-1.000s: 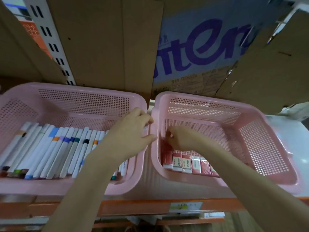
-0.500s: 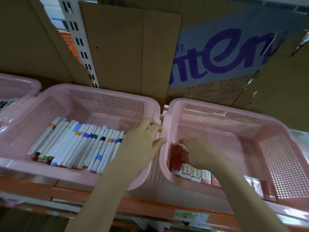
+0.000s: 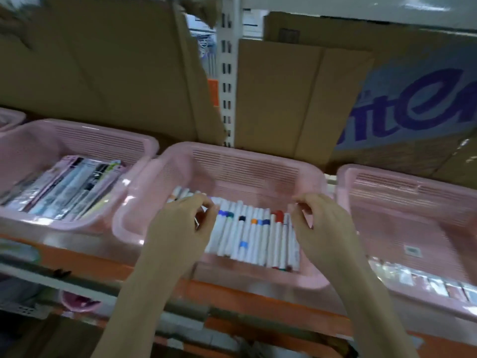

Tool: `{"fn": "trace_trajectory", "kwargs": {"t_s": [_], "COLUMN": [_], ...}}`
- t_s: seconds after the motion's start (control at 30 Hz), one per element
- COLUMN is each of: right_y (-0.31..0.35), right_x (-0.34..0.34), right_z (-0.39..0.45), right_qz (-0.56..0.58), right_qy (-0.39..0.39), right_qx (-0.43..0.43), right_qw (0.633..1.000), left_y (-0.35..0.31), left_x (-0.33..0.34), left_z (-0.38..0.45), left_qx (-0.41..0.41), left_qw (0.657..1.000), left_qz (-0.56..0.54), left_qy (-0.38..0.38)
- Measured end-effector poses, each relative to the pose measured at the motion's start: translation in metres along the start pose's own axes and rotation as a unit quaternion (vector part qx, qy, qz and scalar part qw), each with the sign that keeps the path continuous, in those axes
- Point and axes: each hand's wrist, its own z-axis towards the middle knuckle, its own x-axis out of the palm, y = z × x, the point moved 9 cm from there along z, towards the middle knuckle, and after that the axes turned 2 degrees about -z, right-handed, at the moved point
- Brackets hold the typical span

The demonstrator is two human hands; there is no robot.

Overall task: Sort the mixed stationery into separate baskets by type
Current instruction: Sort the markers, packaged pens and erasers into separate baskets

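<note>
three baskets: pink, in a row on the shelf, one type each, so sorting looks far along
middle basket (image 3: 258, 156): markers (image 3: 247, 228) lie side by side, caps aligned
left hand (image 3: 178, 228): over the markers' left end, fingers curled; blur hides whether it pinches one
right hand (image 3: 322, 226): at the right end, fingers curled, grip unclear
likely reason: both hands squaring the row
left basket (image 3: 85, 135): flat packets (image 3: 67, 187)
right basket (image 3: 413, 182): small boxes (image 3: 438, 288) at the front wall

We see an orange-edged shelf (image 3: 247, 298) carrying pink baskets in a row: the marker basket (image 3: 232, 161) in the middle, a basket of packets (image 3: 77, 133) just left of it, another (image 3: 413, 182) just right.
</note>
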Motion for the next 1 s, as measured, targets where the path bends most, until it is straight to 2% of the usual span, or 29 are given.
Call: {"fn": "trace_trajectory", "kwargs": {"t_s": [0.17,0.27,0.43,0.57,0.77,1.0], "right_y": [0.099,0.150,0.210,0.241,0.289,0.378], "right_x": [0.063,0.098,0.137,0.162,0.191,0.249], "right_z": [-0.015,-0.024,-0.021,-0.010,0.027,0.085], "right_qz": [0.017,0.028,0.035,0.029,0.009,0.049], "right_qy": [-0.002,0.025,0.065,0.063,0.032,0.081], "right_qx": [-0.013,-0.013,-0.021,-0.025,-0.026,-0.057], "right_qw": [1.000,0.999,0.997,0.997,0.999,0.994], "left_y": [0.086,0.134,0.193,0.233,0.280,0.343], "left_x": [-0.071,-0.106,-0.145,-0.158,-0.184,-0.232], "left_z": [-0.019,-0.031,-0.038,-0.034,-0.006,0.067], "left_qx": [-0.005,-0.008,-0.014,-0.034,-0.018,-0.014], "left_qw": [1.000,1.000,0.999,0.999,1.000,0.996], "left_qz": [0.018,0.016,0.033,0.025,0.021,0.083], "left_qy": [0.012,0.020,0.004,0.015,0.009,0.028]}}
